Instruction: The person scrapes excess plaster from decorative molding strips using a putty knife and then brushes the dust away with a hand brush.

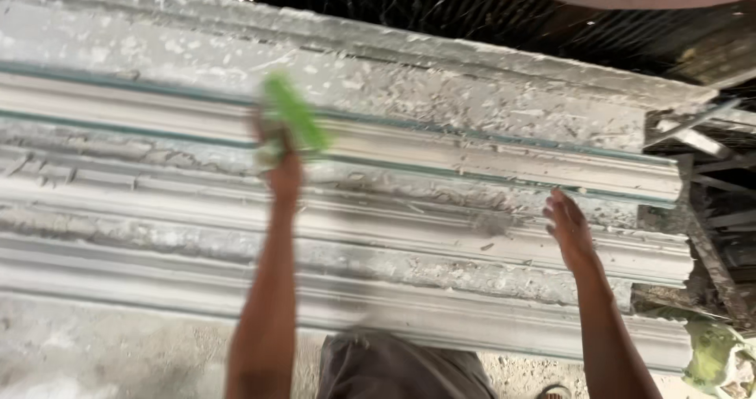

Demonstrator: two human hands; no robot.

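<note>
My left hand (282, 170) is raised over a long stack of white plaster moulding strips (441, 178) and grips a green scrubbing pad or cloth (293, 115), which is blurred by motion. My right hand (568, 230) reaches out at the right, fingers together and slightly curled, resting on or just above the ridged moulding surface near its right end. It holds nothing. The mouldings lie lengthwise across the view, crusted with dried grey-white plaster.
Dark netting and a dark background (488, 13) lie behind the stack. Metal or wooden scraps (709, 178) are piled at the right. A green and white bag (713, 352) sits at the lower right. Dusty ground (94, 352) is below.
</note>
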